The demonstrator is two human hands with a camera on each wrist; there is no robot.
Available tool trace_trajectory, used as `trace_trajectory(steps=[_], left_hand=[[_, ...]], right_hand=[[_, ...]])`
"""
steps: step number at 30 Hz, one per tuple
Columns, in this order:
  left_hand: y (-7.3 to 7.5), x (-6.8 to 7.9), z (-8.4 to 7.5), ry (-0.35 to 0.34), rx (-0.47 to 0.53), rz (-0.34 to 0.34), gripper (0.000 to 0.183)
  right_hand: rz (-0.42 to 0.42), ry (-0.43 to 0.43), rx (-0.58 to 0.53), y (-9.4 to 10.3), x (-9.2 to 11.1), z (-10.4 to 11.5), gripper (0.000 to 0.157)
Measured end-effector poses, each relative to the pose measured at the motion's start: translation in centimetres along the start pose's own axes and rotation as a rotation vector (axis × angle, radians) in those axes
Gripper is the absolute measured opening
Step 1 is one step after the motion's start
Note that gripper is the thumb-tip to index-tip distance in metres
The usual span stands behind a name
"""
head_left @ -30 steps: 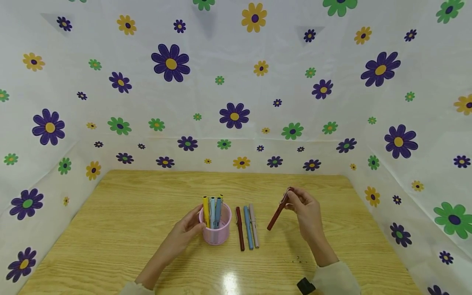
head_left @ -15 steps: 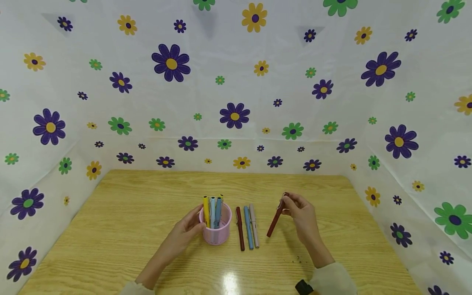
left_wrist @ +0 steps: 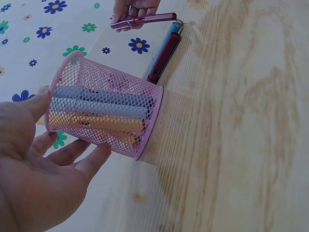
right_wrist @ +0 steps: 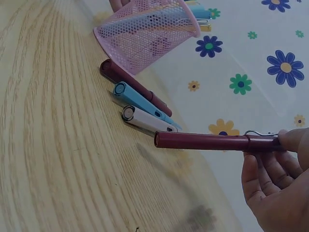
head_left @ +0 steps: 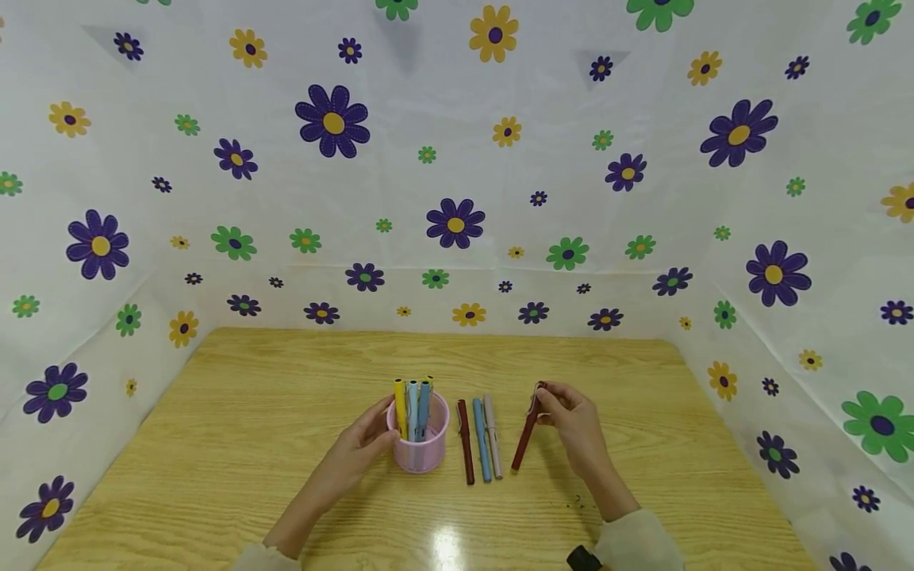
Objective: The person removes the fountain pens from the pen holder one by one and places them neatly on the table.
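My left hand [head_left: 350, 456] holds a pink mesh pen holder [head_left: 420, 457], thumb at the rim and fingers around its side. Yellow and blue pens [left_wrist: 99, 105] stand inside it, leaning to the left. Between thumb and fingers, my right hand [head_left: 577, 424] pinches a dark red pen [right_wrist: 203, 141] near its clip end. That pen slants, its other end pointing down at the table. Just left of it, three pens lie side by side: a dark red pen [head_left: 466, 446], a blue pen [head_left: 481, 444] and a pale grey-pink pen [head_left: 493, 440].
The wooden table [head_left: 286, 381] carries everything. A white cloth with flowers [head_left: 400, 159] walls it in at the back and both sides. Small dark crumbs [head_left: 577, 501] lie below my right hand. A black object [head_left: 584, 558] sits at the right sleeve.
My right hand has moved left and toward the front with the dark red pen, bringing it closer to the row of lying pens. The left hand and pen holder stay put.
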State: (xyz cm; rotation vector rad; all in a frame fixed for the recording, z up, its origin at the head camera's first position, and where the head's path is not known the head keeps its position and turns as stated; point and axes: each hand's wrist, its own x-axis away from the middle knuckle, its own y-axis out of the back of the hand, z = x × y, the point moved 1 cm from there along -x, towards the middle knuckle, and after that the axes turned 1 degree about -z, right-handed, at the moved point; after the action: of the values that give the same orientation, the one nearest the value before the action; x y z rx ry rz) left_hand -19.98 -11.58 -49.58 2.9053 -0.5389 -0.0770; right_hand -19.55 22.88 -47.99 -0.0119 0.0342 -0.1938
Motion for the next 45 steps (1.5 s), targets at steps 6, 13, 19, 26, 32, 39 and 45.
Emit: trace_trajectory(steps=[6,13,19,26,32,39,45], left_hand=[[-0.1,0.0,0.0,0.002,0.003,0.0,0.055],[-0.1,0.1,0.0,0.008,0.006,-0.002,0.055],[-0.1,0.0,0.0,0.009,0.009,-0.004,0.055],[0.0,0.0,0.0,0.004,0.015,-0.001,0.055],[0.0,0.0,0.0,0.002,0.017,0.001,0.056],[0.0,0.0,-0.1,0.009,0.017,0.006,0.056],[0.0,0.0,-0.1,-0.023,0.027,0.018,0.057]], right_hand=[[0.013,-0.022,0.019,-0.2,-0.1,-0.4,0.033],[0.025,-0.052,0.045,-0.5,-0.1,-0.5,0.04],[0.034,-0.057,0.061,-0.6,-0.3,-1.0,0.037],[0.048,-0.068,0.046,-0.8,-0.8,-1.4,0.038],[0.025,-0.081,0.11,-0.9,-1.3,-2.0,0.036],[0.012,-0.08,0.201,-1.3,-1.7,-2.4,0.034],[0.013,-0.1,0.244,-1.5,-2.1,-2.8,0.033]])
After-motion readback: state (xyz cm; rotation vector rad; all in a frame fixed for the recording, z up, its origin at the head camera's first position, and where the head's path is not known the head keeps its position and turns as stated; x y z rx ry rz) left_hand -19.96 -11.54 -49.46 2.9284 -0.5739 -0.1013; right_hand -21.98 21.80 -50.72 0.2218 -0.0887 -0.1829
